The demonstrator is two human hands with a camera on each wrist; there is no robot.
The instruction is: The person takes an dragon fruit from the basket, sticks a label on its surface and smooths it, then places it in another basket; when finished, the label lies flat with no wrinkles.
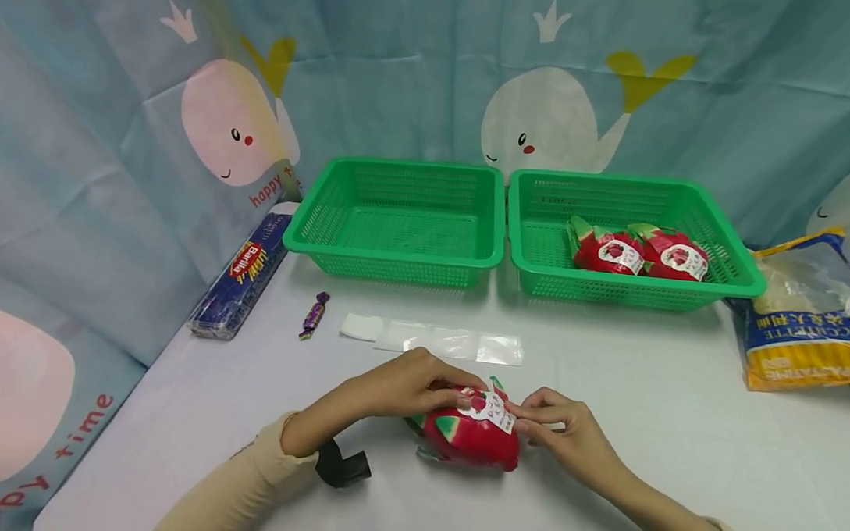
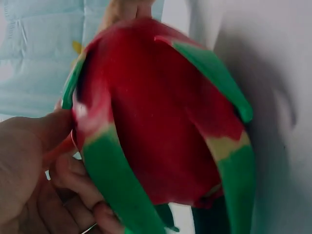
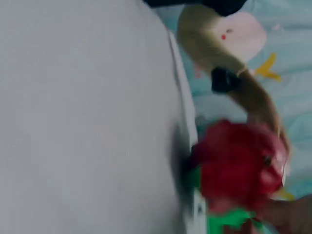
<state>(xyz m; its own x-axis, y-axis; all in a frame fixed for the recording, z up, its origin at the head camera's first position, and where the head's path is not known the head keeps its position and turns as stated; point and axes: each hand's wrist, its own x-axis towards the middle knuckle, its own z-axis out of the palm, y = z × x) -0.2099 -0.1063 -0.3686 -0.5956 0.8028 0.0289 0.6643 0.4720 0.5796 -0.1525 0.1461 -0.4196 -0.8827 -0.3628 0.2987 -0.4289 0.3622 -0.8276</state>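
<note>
A red dragon fruit point(image 1: 471, 445) with green-tipped scales lies on the white table in front of the person. The left hand point(image 1: 421, 386) holds it from the upper left, and its fingertips rest on a white printed sticker point(image 1: 499, 415). On the other side, the right hand point(image 1: 567, 433) has thumb and index finger pinched at the sticker's right edge. In the left wrist view the dragon fruit point(image 2: 151, 112) fills the middle, with the left thumb and fingers along its side. The right wrist view is blurred; the dragon fruit point(image 3: 239, 168) shows at lower right.
A clear plastic strip point(image 1: 457, 342) lies beyond the hands, beside a purple wrapped candy point(image 1: 314, 316). Behind stand two green baskets; the right basket point(image 1: 628, 292) contains two stickered dragon fruits point(image 1: 608, 248), the left basket point(image 1: 397, 263) none. A blue pasta box point(image 1: 238, 278) and pasta bag point(image 1: 809, 326) flank them.
</note>
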